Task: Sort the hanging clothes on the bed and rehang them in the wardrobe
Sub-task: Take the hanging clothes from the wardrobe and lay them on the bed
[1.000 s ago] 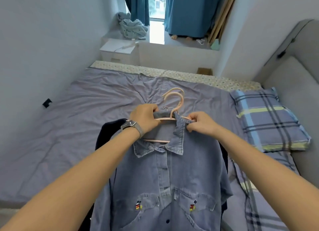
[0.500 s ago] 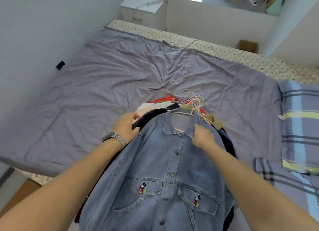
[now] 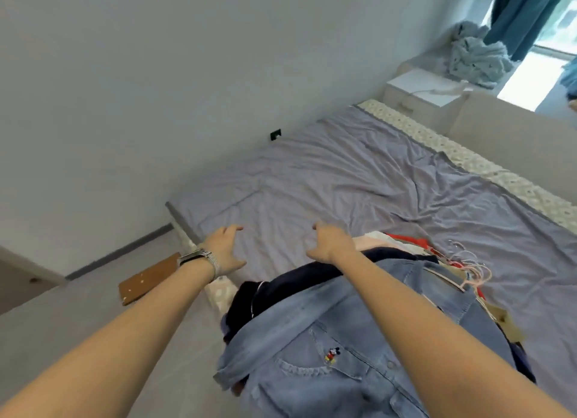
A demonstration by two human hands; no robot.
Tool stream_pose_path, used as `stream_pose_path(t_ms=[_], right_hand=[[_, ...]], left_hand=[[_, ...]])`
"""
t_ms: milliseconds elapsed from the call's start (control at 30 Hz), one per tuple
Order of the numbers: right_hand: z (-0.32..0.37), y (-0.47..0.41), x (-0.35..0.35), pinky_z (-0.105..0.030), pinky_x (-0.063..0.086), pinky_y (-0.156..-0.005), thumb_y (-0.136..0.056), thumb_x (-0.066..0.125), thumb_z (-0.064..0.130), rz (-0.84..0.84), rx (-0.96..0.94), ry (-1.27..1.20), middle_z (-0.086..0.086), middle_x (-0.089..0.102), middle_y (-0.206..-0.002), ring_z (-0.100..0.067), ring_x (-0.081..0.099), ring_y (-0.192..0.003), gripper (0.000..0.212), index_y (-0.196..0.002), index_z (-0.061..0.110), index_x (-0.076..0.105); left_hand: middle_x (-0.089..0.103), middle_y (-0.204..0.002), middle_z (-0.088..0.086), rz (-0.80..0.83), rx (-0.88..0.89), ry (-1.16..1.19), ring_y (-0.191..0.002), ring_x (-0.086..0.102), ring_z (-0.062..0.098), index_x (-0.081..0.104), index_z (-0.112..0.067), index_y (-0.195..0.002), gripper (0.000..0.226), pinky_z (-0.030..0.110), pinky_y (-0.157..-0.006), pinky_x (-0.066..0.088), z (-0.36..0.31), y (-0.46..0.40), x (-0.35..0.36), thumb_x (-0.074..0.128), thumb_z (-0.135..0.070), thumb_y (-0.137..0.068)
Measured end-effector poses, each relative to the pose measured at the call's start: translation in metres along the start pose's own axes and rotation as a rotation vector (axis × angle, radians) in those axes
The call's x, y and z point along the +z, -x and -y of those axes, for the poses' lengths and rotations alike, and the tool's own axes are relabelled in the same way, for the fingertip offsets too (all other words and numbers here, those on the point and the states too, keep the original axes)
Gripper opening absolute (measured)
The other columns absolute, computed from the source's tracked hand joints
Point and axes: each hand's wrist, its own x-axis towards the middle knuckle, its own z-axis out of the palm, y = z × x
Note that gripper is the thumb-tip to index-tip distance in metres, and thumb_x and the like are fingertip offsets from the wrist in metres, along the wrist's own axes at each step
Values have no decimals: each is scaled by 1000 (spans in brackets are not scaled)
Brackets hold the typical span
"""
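Denim shirt (image 3: 359,339), hangered, topmost of clothes pile (image 3: 402,246) at the bed (image 3: 312,180) edge.
Soft, moderately heavy, likely to slide; best lifted by its pink hanger (image 3: 474,275). Left hand (image 3: 223,250) and right hand (image 3: 329,241) hover apart above the sheet, fingers loosely curled, holding nothing.

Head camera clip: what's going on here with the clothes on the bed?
A person stands at the bed, sorting clothes on hangers. A denim shirt lies on top of a pile of clothes, its pink hangers bunched at the right. Neither hand holds anything: the left hand and right hand hover with fingers spread, left of the pile. No wardrobe is in view.
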Motion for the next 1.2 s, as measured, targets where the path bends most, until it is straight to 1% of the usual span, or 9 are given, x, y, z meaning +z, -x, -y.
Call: stream_pose_path(t_ms=[167, 300, 433, 600, 700, 833, 933, 1067, 1200], right_hand=[[174, 51, 24, -38, 47, -92, -83, 63, 40, 18, -274, 112, -14, 51, -132, -32, 51, -118, 68, -138, 9, 37], [327, 126, 86, -34, 46, -79, -80, 64, 38, 91, -528, 240, -18, 56, -123, -34, 55, -110, 62, -127, 4, 42], [478, 234, 167, -40, 49, -92, -79, 69, 36, 207, -862, 288, -14, 56, -123, -32, 55, -111, 64, -132, 14, 40], [607, 373, 270, -44, 52, -89, -82, 66, 33, 373, -1199, 386, -12, 60, -120, -29, 58, -108, 64, -138, 28, 35], [663, 440, 318, -42, 50, -91, -82, 66, 30, 450, -1360, 451, -13, 58, -123, -30, 56, -110, 64, -138, 30, 34], [728, 498, 374, -34, 44, -95, -89, 55, 16, 537, -1516, 433, -10, 51, -134, -27, 50, -120, 57, -140, 26, 34], [760, 515, 415, -28, 43, -91, -91, 43, 4, 619, -1554, 405, -12, 50, -135, -26, 50, -121, 52, -140, 20, 36], [820, 517, 466, -21, 42, -82, -90, 45, 2, 670, -1563, 381, -12, 56, -129, -27, 56, -112, 47, -135, 15, 43], [900, 535, 498, -31, 46, -88, -89, 49, 2, 678, -1508, 350, -15, 62, -120, -31, 58, -111, 39, -128, 5, 47]], left_hand=[[40, -138, 11, -161, -238, 171, -125, 43, 27, 30, -19, -141, 77, 35, -101, 41, 146, 141, -42, 71, -33, -77], [43, -136, 13, -211, -460, 320, -123, 45, 27, 28, -16, -142, 80, 36, -101, 40, 253, 301, -32, 72, -30, -77], [43, -132, 10, -273, -704, 385, -118, 48, 25, 27, -17, -142, 75, 31, -97, 40, 347, 476, -8, 68, -27, -81], [47, -131, 14, -424, -1067, 461, -118, 49, 26, 29, -13, -142, 69, 28, -96, 37, 420, 686, 26, 63, -16, -82], [52, -124, 7, -545, -1231, 529, -114, 52, 22, 35, -16, -139, 63, 24, -93, 39, 441, 780, 51, 61, -12, -82], [57, -110, -3, -731, -1407, 612, -105, 56, 17, 44, -27, -131, 52, 22, -84, 42, 470, 845, 84, 58, -14, -82], [60, -109, -3, -715, -1516, 635, -99, 59, 20, 44, -28, -130, 50, 27, -85, 48, 503, 857, 99, 55, -18, -82], [58, -117, 1, -706, -1562, 659, -105, 57, 21, 40, -27, -134, 53, 32, -91, 48, 572, 863, 95, 54, -20, -83], [58, -118, 6, -780, -1584, 679, -106, 57, 25, 42, -21, -133, 50, 32, -89, 48, 626, 880, 73, 54, -18, -84]])
